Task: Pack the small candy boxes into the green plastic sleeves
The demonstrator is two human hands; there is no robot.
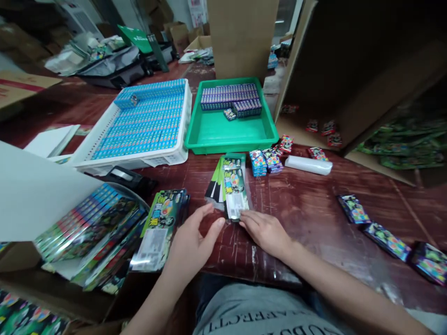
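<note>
In the head view a printed plastic packet (235, 188) with a barcode label lies in front of me, on top of fanned-out green and black cards (215, 186) and clear film. My right hand (267, 232) has its fingers pressed together at the packet's lower right corner; its thumb is hidden. My left hand (195, 239) is just left of the packet's lower end, thumb and fingers apart, holding nothing. Beside it, on the left, is a stack of similar packets (160, 228). Small blue boxes (258, 163) and purple boxes (273, 160) stand right of the packet's top end.
A white basket (186, 121) of blue boxes and a green tray (230, 135) with purple boxes stand behind. A white plastic roll (308, 165) lies to the right, near an open carton (295, 60). Dark packs (386, 239) line the right side. More packets (94, 232) fill a container at left.
</note>
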